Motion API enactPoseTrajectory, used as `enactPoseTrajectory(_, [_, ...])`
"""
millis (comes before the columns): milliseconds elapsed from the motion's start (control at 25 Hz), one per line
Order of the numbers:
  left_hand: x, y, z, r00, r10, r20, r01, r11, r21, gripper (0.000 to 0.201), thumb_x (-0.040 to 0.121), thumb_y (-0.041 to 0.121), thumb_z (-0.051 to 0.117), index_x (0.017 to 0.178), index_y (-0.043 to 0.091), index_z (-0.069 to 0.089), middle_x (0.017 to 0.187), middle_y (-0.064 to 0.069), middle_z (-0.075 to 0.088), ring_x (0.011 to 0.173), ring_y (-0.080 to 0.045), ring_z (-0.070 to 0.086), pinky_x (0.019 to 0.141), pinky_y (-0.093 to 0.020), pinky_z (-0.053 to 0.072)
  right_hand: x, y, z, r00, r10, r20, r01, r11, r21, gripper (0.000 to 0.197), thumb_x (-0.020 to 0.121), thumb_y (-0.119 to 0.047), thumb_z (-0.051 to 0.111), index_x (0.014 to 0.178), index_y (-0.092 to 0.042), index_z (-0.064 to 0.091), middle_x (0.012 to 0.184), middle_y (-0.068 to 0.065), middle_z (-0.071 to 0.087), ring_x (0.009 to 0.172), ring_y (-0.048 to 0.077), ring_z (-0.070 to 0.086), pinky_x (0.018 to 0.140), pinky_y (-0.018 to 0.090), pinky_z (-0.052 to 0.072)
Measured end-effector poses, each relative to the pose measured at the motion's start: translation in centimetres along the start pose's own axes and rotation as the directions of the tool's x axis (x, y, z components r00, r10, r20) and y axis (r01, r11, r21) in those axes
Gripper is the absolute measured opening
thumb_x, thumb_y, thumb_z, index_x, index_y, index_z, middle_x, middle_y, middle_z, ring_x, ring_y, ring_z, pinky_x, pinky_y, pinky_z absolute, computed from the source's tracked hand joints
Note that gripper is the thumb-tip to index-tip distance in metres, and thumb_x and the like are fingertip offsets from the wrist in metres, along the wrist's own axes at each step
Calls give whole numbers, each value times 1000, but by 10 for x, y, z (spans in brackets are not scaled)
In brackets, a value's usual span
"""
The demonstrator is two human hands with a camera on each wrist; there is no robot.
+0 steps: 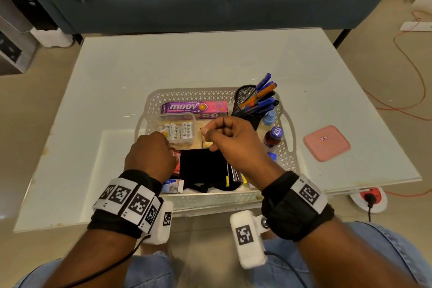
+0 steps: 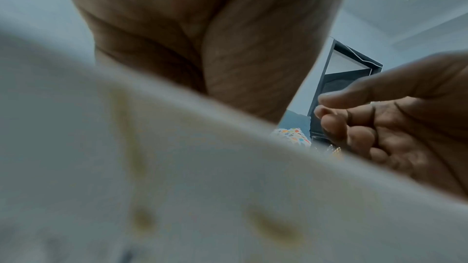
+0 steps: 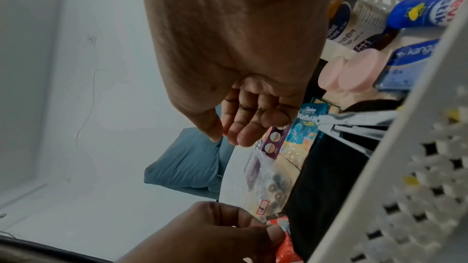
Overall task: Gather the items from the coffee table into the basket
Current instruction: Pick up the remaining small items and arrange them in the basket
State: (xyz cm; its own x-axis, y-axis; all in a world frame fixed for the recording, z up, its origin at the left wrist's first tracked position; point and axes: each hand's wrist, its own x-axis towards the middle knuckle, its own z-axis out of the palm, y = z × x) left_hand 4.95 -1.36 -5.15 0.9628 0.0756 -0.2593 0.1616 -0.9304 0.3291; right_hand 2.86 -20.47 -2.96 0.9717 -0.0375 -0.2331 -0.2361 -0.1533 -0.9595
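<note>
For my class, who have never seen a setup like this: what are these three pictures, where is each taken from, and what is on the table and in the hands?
A person wears three cameras: one on the head and one on each wrist, strapped on with black bands. The head view looks down at a white glass coffee table with a white lattice plastic basket full of items: a purple Moov box, a black mesh pen holder, a black cloth pouch. A pink square lid lies on the table outside the basket. The left hand pinches a red wrapper at the basket's edge. The right hand is loosely curled, its grip empty.
</note>
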Motion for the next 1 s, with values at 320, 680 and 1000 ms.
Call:
enactPoseTrajectory(320, [-15,34,-14,943,326,66,-302,922,-241,26,82,40,78,70,20,66,68,4,67,65,-9,64,60,-21,45,-14,-41,-97,984,-159,-83,141,972,-189,7,94,-10,72,94,-3,73,76,15,70,60,8,63,56,17,49])
enactPoseTrajectory(680, [-39,56,-5,689,579,436,-477,815,-329,26,74,54,82,77,29,79,75,13,76,70,-3,71,75,-36,60,-3,56,-209,878,128,-461,-430,632,-644,77,75,-50,85,137,-16,54,137,11,59,130,32,52,108,42,44])
enactPoseTrajectory(1000, [-39,56,-4,662,577,478,-455,816,-356,14,74,37,88,75,26,80,74,14,76,70,-1,71,74,-29,59,14,78,-210,850,217,-479,-518,509,-687,110,54,-59,94,146,-22,45,143,10,54,135,36,43,108,49,41])
